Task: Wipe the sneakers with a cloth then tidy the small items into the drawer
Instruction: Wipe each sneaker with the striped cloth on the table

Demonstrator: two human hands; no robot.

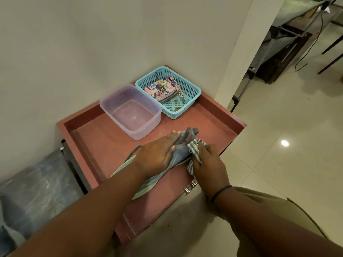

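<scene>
A grey-blue sneaker (182,152) lies on the red cabinet top (96,138), its tongue sticking up at the far end. My left hand (157,153) rests on the sneaker's left side and holds it down, thumb on the upper. My right hand (208,164) grips a bunched grey-and-white striped cloth (194,151) against the sneaker's right side. A striped strip of cloth (148,184) trails from under my left hand toward the front edge. A metal drawer handle (191,186) shows on the cabinet front, by my right wrist.
A clear plastic tub (152,125) stands at the back of the top. Beside it, a turquoise mesh basket (193,93) holds a floral pouch (163,88) and a small brown item. White walls close the back and left. Metal frames stand far right.
</scene>
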